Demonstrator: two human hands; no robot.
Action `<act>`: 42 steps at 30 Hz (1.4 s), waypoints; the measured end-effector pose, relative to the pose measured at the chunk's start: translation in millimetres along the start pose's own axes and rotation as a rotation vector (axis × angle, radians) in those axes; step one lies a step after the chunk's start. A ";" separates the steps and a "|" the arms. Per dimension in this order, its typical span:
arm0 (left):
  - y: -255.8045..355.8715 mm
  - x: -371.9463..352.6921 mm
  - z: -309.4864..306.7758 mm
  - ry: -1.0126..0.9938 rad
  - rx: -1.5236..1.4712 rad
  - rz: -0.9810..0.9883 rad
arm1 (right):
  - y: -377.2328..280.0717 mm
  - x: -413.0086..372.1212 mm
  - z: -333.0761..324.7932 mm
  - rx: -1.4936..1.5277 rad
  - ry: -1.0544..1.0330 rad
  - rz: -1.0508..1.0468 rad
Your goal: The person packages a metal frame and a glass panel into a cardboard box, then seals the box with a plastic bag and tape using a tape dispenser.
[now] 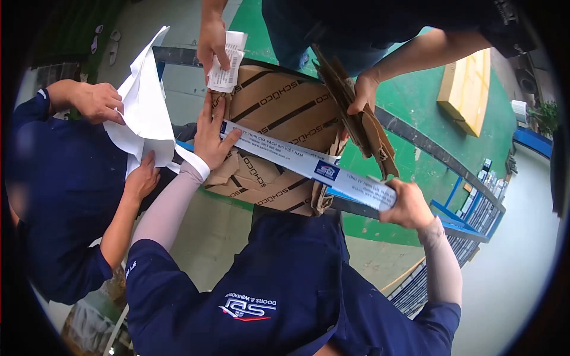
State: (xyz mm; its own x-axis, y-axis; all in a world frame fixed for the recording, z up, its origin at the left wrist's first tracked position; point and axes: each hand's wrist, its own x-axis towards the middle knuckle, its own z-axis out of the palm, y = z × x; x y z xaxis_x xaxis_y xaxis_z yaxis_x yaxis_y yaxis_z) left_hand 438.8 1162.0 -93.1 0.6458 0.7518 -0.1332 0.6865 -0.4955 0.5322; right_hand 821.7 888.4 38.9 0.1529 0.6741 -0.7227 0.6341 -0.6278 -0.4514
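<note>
A brown cardboard-wrapped package (285,113) with printed lettering lies in the middle. Across it runs a long strip of printed tape (273,145). My left hand (212,135) lies over the tape's left end, fingers stretched out and thumb on the strip. At the other end, my right hand (408,204) is closed round the end of the tape; its fingers partly hide what it grips there. Torn cardboard pieces (359,118) are held above the package's right side by a co-worker's hand (365,92).
Another hand of that co-worker (214,44) holds white labels (227,65). At left, a second co-worker's hands (98,102) hold a white sheet (142,98). A dark frame bar (430,142) extends right. A yellowish block (466,92) lies on the green floor.
</note>
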 end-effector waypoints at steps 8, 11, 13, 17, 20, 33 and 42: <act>-19.7 11.1 0.9 0.136 -1.241 -0.662 | 91.8 249.7 159.6 -0.007 -0.007 -0.173; -106.8 26.2 45.1 -0.008 -1.458 -1.100 | 39.4 353.5 181.8 -0.076 0.121 -0.260; -136.5 34.8 74.3 -0.106 -1.445 -1.153 | 2.8 416.5 173.1 -0.117 0.217 -0.307; -163.3 53.3 120.7 -0.228 -1.374 -1.154 | -63.4 527.7 146.5 -0.155 0.408 -0.422; -166.6 61.2 148.7 -0.319 -1.299 -1.146 | -99.5 588.5 121.0 -0.174 0.482 -0.428; -166.5 56.4 140.0 -0.284 -1.622 -1.339 | -62.9 59.7 81.1 -0.353 -0.476 0.037; -115.5 18.2 68.5 0.301 -1.835 -0.708 | -351.7 216.9 110.8 0.071 0.089 -0.948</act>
State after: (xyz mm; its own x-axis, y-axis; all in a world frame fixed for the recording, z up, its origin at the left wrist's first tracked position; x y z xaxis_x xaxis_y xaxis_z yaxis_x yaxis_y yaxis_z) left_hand 394.1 1203.2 -214.3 0.2598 0.7111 -0.6533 -0.4811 0.6819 0.5509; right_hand 547.8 1212.3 -17.1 -0.3416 0.9398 0.0015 0.4765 0.1746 -0.8617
